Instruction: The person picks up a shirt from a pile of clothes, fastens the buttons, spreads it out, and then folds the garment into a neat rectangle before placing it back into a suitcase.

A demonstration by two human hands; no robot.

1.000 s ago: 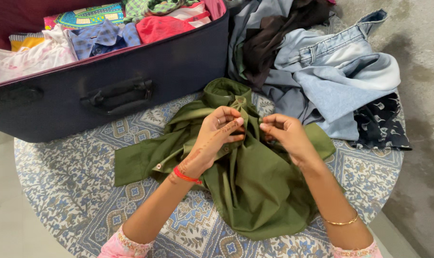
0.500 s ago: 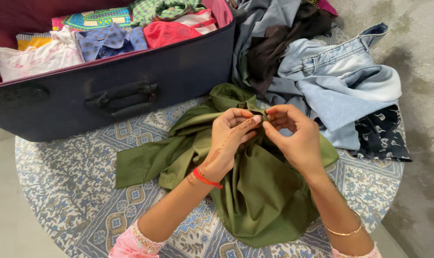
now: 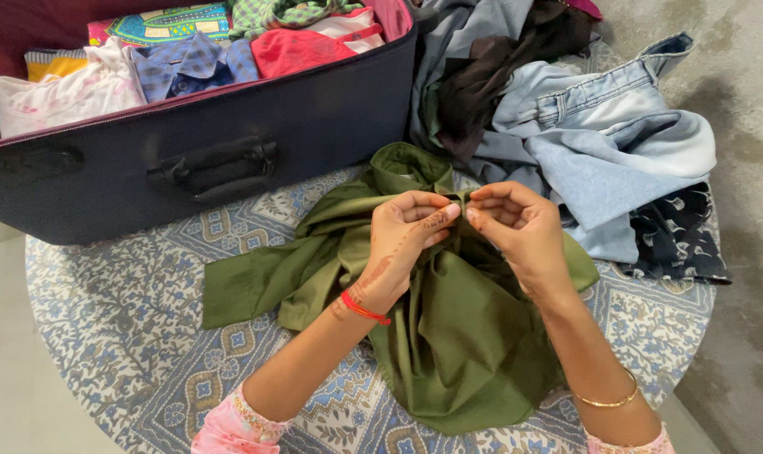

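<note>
— What sort of place was it?

— A home, by every sign. A dark suitcase (image 3: 230, 134) lay open, packed with folded household clothes (image 3: 188, 50) in checks, pink, red and white.

— Anything else?

— A round table under a blue patterned cloth (image 3: 129, 336), and on it a loose heap of worn garments: pale jeans (image 3: 600, 126), dark tops (image 3: 499, 67), a navy printed piece (image 3: 675, 235), an olive green shirt (image 3: 457, 328).

— And the surroundings?

— A bare, stained cement floor (image 3: 743, 101) lay beside the table. It looked like a plain domestic room, with nothing of a shop or a workshop about it.
</note>
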